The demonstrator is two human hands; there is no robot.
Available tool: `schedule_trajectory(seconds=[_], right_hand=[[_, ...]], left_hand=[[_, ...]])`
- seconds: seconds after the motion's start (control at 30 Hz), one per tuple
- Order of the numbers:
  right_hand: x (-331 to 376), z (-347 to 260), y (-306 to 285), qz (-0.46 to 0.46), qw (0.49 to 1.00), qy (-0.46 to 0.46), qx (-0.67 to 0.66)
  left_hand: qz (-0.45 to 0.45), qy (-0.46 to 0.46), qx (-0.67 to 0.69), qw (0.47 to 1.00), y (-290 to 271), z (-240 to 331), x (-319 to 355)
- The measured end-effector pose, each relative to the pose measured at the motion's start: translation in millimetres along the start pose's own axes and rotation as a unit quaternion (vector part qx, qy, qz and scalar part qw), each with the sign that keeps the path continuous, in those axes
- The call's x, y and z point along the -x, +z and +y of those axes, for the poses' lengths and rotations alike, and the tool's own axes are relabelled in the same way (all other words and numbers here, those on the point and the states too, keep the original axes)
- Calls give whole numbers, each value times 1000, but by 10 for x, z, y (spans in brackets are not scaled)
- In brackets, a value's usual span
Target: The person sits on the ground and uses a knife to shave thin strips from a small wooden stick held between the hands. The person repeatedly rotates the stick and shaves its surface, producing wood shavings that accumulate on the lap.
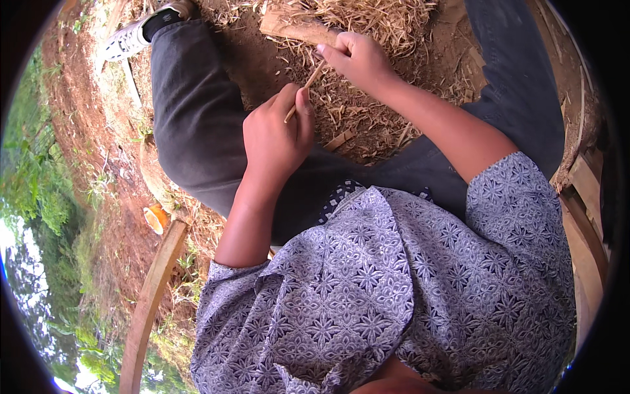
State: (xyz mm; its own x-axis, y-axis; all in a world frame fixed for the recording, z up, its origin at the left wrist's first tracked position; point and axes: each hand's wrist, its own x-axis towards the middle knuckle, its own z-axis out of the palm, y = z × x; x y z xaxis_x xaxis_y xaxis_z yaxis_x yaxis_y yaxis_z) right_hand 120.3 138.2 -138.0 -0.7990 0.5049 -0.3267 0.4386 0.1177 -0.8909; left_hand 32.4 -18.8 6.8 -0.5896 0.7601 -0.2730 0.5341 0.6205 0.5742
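My left hand (274,134) is closed round a thin, pale wooden stick (315,73), which slants up and to the right from between thumb and fingers. The stick's lower end pokes out below the thumb. At its upper end, my right hand (363,64) is curled, with the thumb tip beside or against the stick. What the right fingers grip is hidden behind them. A flat, light-brown piece of wood (296,27) reaches up to the right knuckles; whether the hand touches it cannot be made out.
Wood shavings (387,23) are heaped on the brown soil between my outstretched legs, with looser chips around. A curved wooden pole (154,295) rises at the left, near an orange object (156,218). Planks (586,226) stand at the right edge. Green plants (39,177) grow far left.
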Motion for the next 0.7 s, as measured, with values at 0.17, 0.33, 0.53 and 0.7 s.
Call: schedule_trajectory(seconds=[0.17, 0.33, 0.53, 0.7], right_hand=[[227, -500, 23, -37, 997, -42, -44], [-6, -11, -21, 34, 998, 18, 41], [30, -9, -1, 6, 1000, 8, 13], [111, -245, -12, 12, 1000, -5, -9]], left_hand=[[-14, -10, 7, 1000, 21, -42, -4], [-26, -18, 17, 999, 14, 3, -55], [-27, -26, 15, 999, 19, -20, -14], [-19, -36, 39, 998, 13, -71, -50]])
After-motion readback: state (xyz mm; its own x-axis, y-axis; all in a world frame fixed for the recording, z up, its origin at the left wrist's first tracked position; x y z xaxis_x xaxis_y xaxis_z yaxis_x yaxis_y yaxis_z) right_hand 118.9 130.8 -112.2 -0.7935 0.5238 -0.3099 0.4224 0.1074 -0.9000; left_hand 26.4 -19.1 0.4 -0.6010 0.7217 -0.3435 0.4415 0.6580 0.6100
